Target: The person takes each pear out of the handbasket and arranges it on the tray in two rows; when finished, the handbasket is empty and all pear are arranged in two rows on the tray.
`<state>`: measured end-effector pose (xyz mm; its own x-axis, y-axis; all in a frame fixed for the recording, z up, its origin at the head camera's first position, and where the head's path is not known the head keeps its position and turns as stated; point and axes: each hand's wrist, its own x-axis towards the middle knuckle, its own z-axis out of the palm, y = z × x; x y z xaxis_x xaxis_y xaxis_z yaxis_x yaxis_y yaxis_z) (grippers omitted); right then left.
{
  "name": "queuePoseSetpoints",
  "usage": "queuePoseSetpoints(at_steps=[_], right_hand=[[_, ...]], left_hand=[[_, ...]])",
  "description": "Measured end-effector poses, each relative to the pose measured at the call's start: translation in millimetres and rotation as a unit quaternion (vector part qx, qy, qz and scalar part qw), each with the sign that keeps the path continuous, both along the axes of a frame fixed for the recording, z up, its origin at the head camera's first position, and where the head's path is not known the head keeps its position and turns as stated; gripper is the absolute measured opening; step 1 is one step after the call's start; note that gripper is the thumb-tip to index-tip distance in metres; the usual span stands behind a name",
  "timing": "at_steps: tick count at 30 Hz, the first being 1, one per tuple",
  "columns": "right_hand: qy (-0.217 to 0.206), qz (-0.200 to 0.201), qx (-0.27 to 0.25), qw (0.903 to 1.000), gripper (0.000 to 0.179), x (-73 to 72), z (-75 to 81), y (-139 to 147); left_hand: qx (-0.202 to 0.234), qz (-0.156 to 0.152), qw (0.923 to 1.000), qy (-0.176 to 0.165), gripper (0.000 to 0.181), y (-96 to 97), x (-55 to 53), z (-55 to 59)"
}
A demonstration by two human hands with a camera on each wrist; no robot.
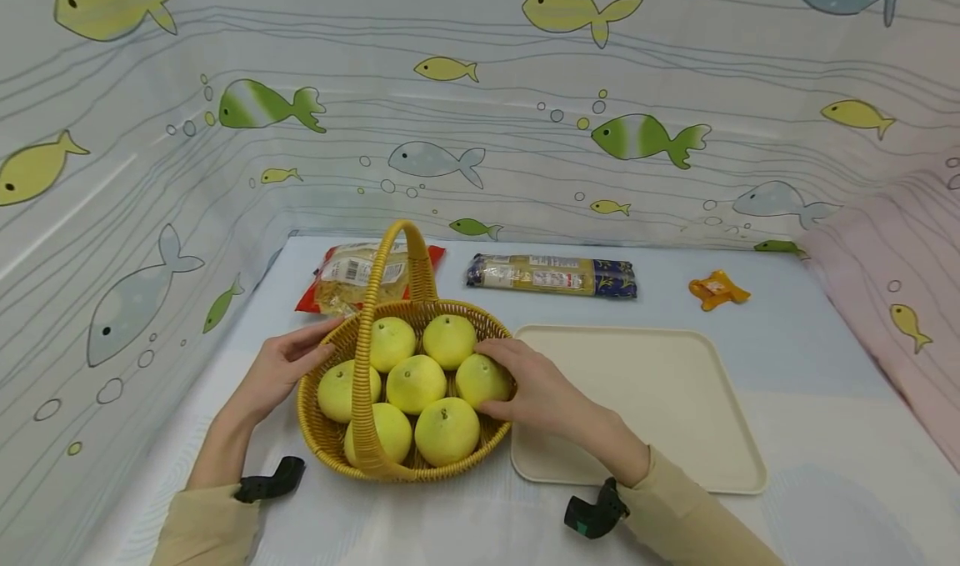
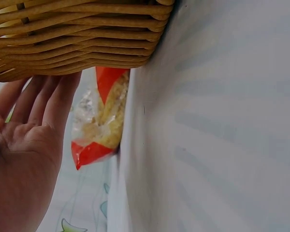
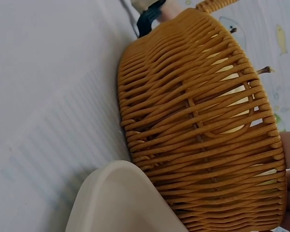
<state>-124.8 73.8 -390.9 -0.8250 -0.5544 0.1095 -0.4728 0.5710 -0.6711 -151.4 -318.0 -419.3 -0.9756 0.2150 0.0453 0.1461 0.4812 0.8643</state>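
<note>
A yellow wicker basket [image 1: 318, 445] with a tall arched handle holds several round yellow pears [image 1: 417, 384]. My right hand [image 1: 538, 388] reaches over the right rim, its fingers and thumb curved around the rightmost pear [image 1: 480, 381]. At the basket's left side, my left hand [image 1: 276, 373] has its fingers extended against the weave. The left wrist view shows that hand's fingers [image 2: 58, 101] reaching up to the basket's side [image 2: 77, 48]. In the right wrist view the basket's outer wall [image 3: 198, 130] hides most of the right hand.
A cream tray [image 1: 637, 416] lies right of the basket, its corner close to the wicker. Behind stand a red-edged clear food bag [image 1: 348, 274], a long blue-ended packet of noodles [image 1: 551, 276] and a small orange packet [image 1: 717, 290]. Fish-patterned sheeting [image 1: 517, 166] rises around the table.
</note>
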Motion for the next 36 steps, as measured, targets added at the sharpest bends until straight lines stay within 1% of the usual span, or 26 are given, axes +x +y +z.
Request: queuePoseSetpoints(at_steps=[9,15,21,25,31,36], right_hand=[[0.015,0.0,0.008,0.9998,0.066,0.8,0.5,-1.9],[0.03,-0.001,0.014,0.9995,0.066,1.5,3.6,-2.7],[0.035,0.001,0.01,0.9993,0.065,2.1,4.8,-3.4],[0.048,-0.002,0.0,0.9989,0.062,2.3,1.5,-3.5],[0.093,0.001,-0.018,0.9955,0.062,0.4,-3.0,-4.6],[0.14,0.007,-0.02,0.9899,0.065,-1.8,-3.2,-5.0]], left_hand=[[-0.002,0.001,1.0,0.0,0.048,0.0,1.2,0.4],[0.001,0.0,1.0,0.005,0.048,0.6,1.2,2.0],[0.001,0.001,1.0,0.002,0.049,0.3,1.2,0.9],[-0.002,0.002,1.0,0.003,0.048,-0.8,1.7,-0.8],[-0.008,0.003,0.9999,0.008,0.048,-2.7,2.3,-1.3],[-0.001,-0.001,1.0,-0.001,0.048,-1.7,0.7,0.6]])
